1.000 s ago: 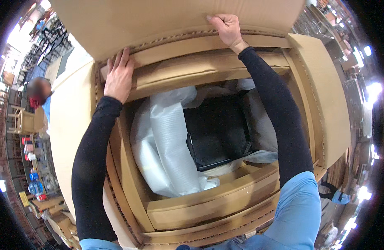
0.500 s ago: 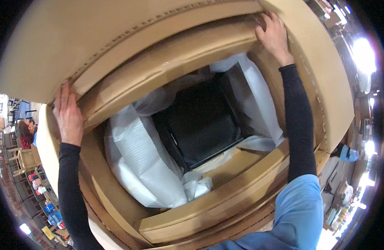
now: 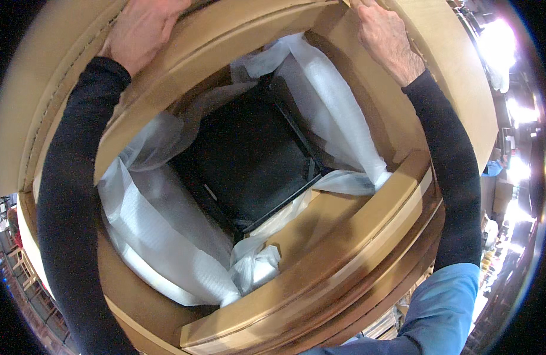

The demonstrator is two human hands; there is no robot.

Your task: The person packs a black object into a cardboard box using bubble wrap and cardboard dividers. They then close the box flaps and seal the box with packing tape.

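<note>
Brown cardboard box (image 3: 462, 77) holds a black flat-panelled object (image 3: 249, 148) centrally in white foam sheeting (image 3: 143, 219); left hand (image 3: 147, 35), right hand (image 3: 388, 42) half-curled at far edges, hold unclear; uneven pulling could tear the cardboard

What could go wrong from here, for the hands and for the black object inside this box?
Pinched fingers: the left hand and right hand are at the far cardboard edges of the box, so shifting layers might catch them.

Scratches: the white foam wrap lies around the black object but leaves its upward face bare, so anything dropped inside could mark it.
</note>
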